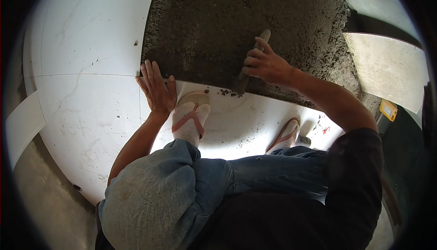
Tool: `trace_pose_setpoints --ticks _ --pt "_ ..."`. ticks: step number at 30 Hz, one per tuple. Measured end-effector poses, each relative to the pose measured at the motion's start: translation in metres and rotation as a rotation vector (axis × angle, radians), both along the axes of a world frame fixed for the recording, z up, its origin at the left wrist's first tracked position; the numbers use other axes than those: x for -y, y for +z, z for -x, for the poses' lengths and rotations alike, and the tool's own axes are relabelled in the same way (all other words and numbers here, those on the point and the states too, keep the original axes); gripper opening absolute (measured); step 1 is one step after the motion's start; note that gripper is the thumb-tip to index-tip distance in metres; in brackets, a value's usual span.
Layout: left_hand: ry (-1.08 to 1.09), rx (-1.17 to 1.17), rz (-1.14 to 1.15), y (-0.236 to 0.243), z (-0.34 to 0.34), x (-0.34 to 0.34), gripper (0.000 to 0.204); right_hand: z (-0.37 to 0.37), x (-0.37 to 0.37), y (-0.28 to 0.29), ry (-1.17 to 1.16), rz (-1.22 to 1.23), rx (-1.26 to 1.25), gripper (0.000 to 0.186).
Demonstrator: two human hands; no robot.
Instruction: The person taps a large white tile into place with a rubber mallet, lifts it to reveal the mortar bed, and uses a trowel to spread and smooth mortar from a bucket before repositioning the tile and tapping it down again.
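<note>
My right hand (266, 62) is wrapped round the grey handle of a trowel (240, 85). The trowel's dark blade reaches the line where the wet mortar bed (205, 27) meets the white tile under my feet, and a few mortar crumbs (229, 92) lie beside it. My left hand (158, 88) rests flat with fingers stretched out, by the corner where the white tiles (86, 100) border the mortar. Its fingertips touch the mortar's edge.
My sandalled feet (193, 116) stand on the tile just below the mortar. A loose pale tile (391, 65) lies at the right of the bed, near a small yellow box-like thing (388, 109). Bare concrete (54, 195) shows at the lower left.
</note>
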State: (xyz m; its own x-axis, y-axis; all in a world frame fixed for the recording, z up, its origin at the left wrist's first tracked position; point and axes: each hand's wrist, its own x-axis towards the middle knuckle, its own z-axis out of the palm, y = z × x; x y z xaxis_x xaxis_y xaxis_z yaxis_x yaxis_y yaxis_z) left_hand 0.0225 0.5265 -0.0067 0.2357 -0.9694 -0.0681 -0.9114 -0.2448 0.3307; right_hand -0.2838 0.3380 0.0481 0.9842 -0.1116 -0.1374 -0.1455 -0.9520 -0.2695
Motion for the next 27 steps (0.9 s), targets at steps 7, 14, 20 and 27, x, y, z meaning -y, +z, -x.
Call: trace_pose_setpoints --ticks 7,14,20,27 --pt "0.027 -0.034 0.076 -0.001 0.001 0.001 0.061 -0.092 0.007 -0.011 -0.096 0.066 0.241 0.022" --pt "0.010 -0.076 0.270 0.048 -0.006 0.006 0.056 -0.048 0.000 -0.025 0.071 0.023 0.225 0.013" --pt "-0.296 0.019 0.186 0.133 -0.002 0.025 0.054 0.045 0.012 -0.023 0.156 -0.036 0.185 0.013" --pt "-0.387 0.140 -0.232 0.073 0.079 0.022 0.061 0.012 0.008 -0.024 -0.072 -0.013 0.404 0.013"
